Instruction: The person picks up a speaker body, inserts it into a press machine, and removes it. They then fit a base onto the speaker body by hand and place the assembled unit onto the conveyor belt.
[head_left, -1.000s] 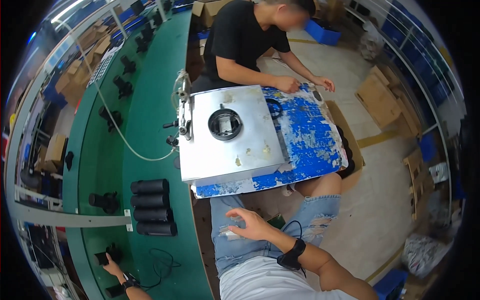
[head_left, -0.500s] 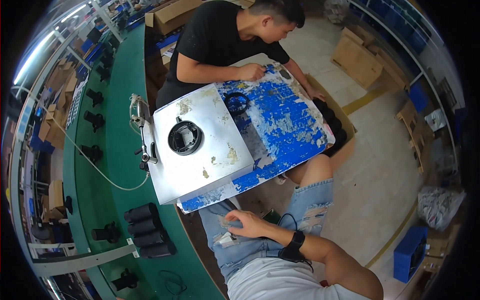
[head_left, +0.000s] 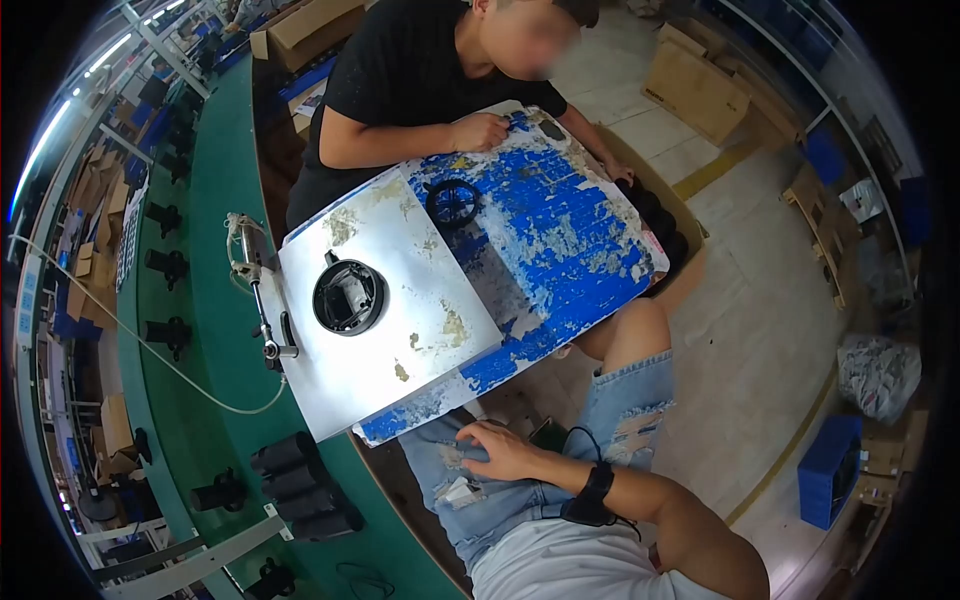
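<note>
My right hand [head_left: 495,450] rests on the thigh of my ripped jeans [head_left: 610,420], its fingers loosely bent and apart, holding nothing. A black strap with a cable [head_left: 590,495] is round that wrist. My left hand is outside the picture. Beyond my knees, a black round housing [head_left: 348,298] with a hollow middle sits on a silver metal box [head_left: 430,340]. Behind it, a black ring [head_left: 453,204] lies on the worn blue tabletop [head_left: 560,240]. Neither part is touched by a hand.
Across the table a co-worker in a black shirt [head_left: 390,70] leans over, one hand in a carton [head_left: 690,270] of black parts. A lever tool with a hose [head_left: 262,300] stands left. Black cylinders [head_left: 305,485] lie on the green conveyor [head_left: 230,400]. A blue crate [head_left: 830,470] sits right.
The view has shifted, so the table and housing appear farther left. The co-worker's head has turned. My right hand stays on my thigh.
</note>
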